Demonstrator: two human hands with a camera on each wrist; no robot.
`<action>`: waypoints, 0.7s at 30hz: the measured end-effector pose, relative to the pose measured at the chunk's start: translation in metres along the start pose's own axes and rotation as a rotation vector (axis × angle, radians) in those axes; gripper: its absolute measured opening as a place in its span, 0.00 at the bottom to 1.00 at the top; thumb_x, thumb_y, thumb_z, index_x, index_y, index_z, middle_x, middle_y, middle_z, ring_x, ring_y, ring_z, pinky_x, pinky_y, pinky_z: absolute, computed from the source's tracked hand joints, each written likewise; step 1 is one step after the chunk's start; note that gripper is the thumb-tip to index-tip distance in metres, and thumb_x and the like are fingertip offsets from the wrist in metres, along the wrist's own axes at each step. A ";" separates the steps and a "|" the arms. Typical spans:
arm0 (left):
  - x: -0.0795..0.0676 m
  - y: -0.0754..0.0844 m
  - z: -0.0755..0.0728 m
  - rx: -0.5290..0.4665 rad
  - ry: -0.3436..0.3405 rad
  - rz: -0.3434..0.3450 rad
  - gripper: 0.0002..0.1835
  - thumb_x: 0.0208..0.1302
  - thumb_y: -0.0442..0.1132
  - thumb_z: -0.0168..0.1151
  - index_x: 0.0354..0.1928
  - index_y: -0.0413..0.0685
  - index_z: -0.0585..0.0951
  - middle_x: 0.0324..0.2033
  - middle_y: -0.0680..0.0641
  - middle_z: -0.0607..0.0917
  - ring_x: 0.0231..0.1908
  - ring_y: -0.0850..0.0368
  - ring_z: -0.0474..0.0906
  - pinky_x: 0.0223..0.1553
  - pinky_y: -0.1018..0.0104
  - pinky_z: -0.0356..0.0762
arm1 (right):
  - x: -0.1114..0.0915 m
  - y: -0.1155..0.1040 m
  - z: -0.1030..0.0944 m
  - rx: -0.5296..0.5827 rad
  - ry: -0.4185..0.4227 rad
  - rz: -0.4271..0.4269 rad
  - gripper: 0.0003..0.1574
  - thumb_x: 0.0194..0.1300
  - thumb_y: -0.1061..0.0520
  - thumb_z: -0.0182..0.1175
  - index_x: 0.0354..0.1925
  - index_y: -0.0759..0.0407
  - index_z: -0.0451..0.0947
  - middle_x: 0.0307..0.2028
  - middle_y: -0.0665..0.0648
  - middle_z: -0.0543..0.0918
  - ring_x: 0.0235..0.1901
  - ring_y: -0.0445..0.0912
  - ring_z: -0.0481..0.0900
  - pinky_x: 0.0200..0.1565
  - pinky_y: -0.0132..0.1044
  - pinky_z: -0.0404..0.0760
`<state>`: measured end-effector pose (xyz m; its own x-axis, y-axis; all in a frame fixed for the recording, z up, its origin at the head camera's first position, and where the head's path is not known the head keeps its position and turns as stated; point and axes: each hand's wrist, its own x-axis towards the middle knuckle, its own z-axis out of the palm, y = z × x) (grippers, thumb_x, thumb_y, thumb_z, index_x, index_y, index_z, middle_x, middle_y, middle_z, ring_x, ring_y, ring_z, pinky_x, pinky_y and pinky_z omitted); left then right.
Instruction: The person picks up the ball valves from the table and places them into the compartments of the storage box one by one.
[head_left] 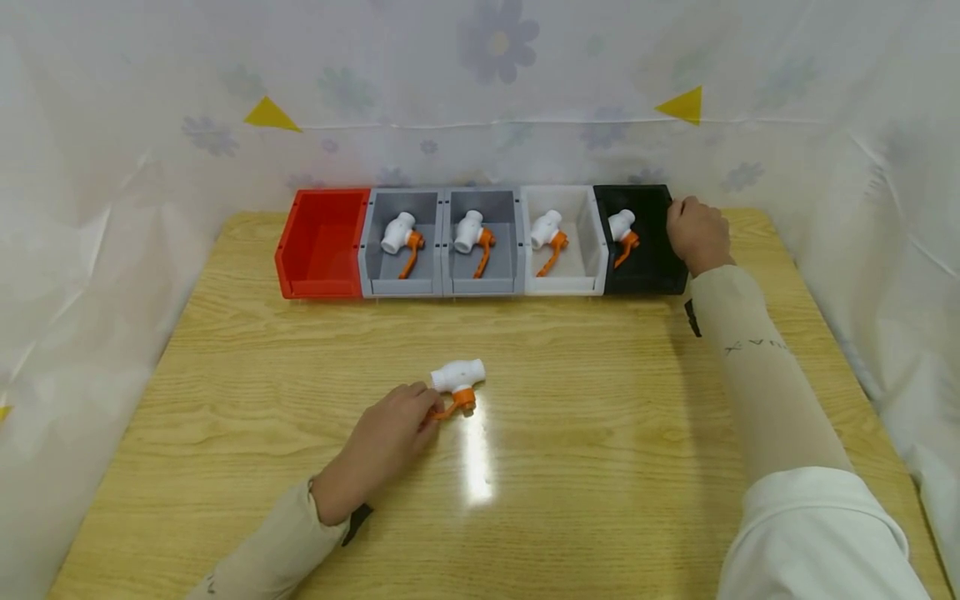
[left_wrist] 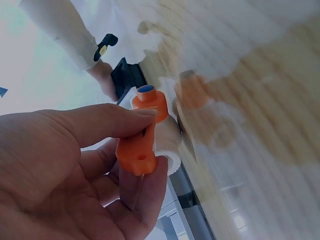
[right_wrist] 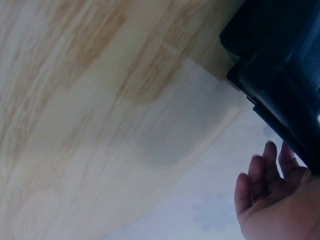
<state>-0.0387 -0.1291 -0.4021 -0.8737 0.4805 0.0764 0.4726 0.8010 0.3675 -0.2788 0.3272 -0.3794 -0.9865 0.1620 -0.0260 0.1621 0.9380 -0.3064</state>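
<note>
In the head view my left hand [head_left: 386, 446] pinches the orange lever handle of a white ball valve [head_left: 457, 377] over the middle of the table. The left wrist view shows the thumb on top of the orange handle [left_wrist: 137, 150], with fingers beneath it. Far right, my right hand [head_left: 699, 233] grips the right side rim of a black bin [head_left: 660, 267]. In the right wrist view its curled fingers [right_wrist: 257, 180] are outside the bin's wall, and the thumb is hidden.
Left of the black bin, joined in one row, stand a red bin [head_left: 322, 287], two grey bins [head_left: 405, 287] and a white bin [head_left: 562, 286]. A similar valve [head_left: 468, 233] lies in each bin except the red one. A patterned white curtain [head_left: 420, 75] surrounds the wooden table [head_left: 570, 500].
</note>
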 end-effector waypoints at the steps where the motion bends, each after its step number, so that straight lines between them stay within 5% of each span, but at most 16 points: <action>1: 0.000 0.000 0.000 -0.005 0.000 0.004 0.07 0.53 0.33 0.64 0.32 0.52 0.79 0.25 0.59 0.70 0.27 0.61 0.65 0.25 0.68 0.66 | 0.000 0.000 0.000 -0.001 0.000 -0.001 0.43 0.71 0.43 0.17 0.60 0.77 0.59 0.52 0.79 0.67 0.49 0.73 0.65 0.54 0.65 0.58; 13: 0.000 0.001 -0.005 -0.076 0.053 0.037 0.04 0.54 0.33 0.64 0.32 0.49 0.80 0.24 0.59 0.70 0.26 0.62 0.64 0.27 0.69 0.66 | -0.002 -0.003 -0.001 -0.009 -0.016 0.002 0.44 0.71 0.43 0.16 0.61 0.76 0.57 0.54 0.79 0.66 0.51 0.73 0.64 0.55 0.64 0.57; 21: 0.003 0.002 -0.028 -0.101 0.132 0.035 0.05 0.55 0.33 0.64 0.35 0.48 0.80 0.28 0.56 0.76 0.30 0.62 0.69 0.30 0.69 0.71 | -0.002 -0.002 -0.001 -0.007 -0.018 0.006 0.44 0.71 0.43 0.16 0.60 0.76 0.58 0.52 0.79 0.67 0.49 0.73 0.65 0.54 0.65 0.58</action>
<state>-0.0438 -0.1354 -0.3754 -0.8675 0.4510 0.2098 0.4950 0.7414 0.4530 -0.2771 0.3250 -0.3777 -0.9858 0.1616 -0.0450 0.1676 0.9393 -0.2995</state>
